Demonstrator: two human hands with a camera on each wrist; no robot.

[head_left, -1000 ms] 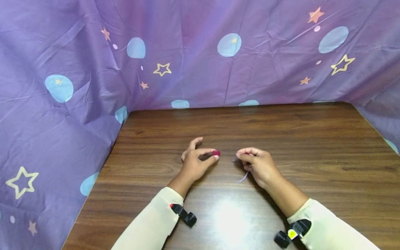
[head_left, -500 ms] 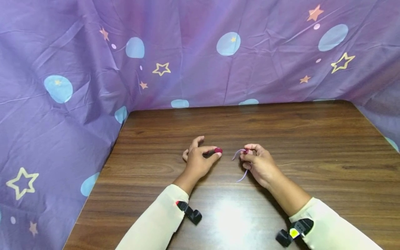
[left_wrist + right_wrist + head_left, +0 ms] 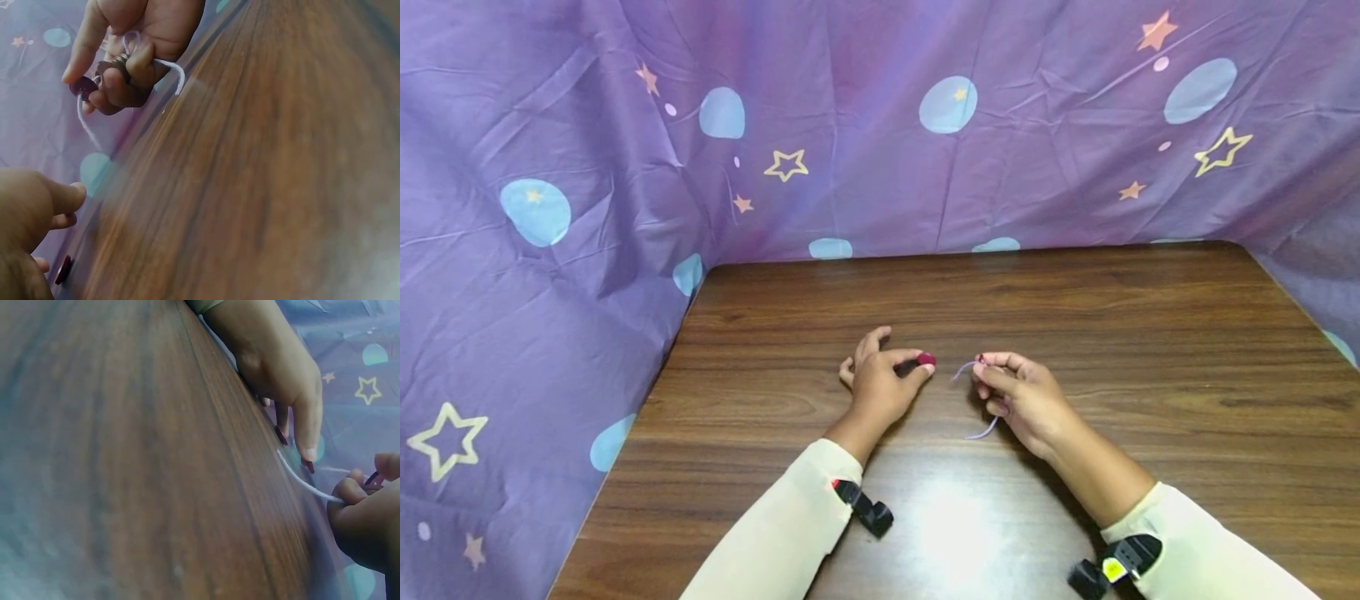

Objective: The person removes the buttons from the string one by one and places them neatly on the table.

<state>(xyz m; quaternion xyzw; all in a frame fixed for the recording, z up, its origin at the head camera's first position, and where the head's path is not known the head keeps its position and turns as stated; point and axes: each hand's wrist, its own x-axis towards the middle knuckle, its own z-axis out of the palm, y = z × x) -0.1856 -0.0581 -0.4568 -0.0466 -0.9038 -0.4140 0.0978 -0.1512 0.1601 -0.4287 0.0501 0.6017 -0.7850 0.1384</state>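
Note:
My left hand [image 3: 880,382] pinches a dark red button [image 3: 927,359] between thumb and index finger, its other fingers spread. In the right wrist view a second dark red disc [image 3: 281,435] shows by that hand's other fingers. My right hand [image 3: 1024,398] grips a pale lilac string [image 3: 981,434] with several buttons on it. A dark red button [image 3: 81,88] sits at its fingertips, the string passing through it and its short end hanging free toward the left hand. Behind it, a small stack of buttons [image 3: 117,67] lies among the curled fingers. A gap separates the two hands.
Both hands are over a brown wood-grain table [image 3: 760,333]. A purple cloth [image 3: 865,192] with stars and blue spots hangs along its back and sides. Black wrist cameras [image 3: 868,510] are strapped over the pale sleeves [image 3: 782,517].
My left hand has moved slightly right with its button. The right hand shifted a little right, then slightly back left, and the string's free end now sticks out further from its fingertips.

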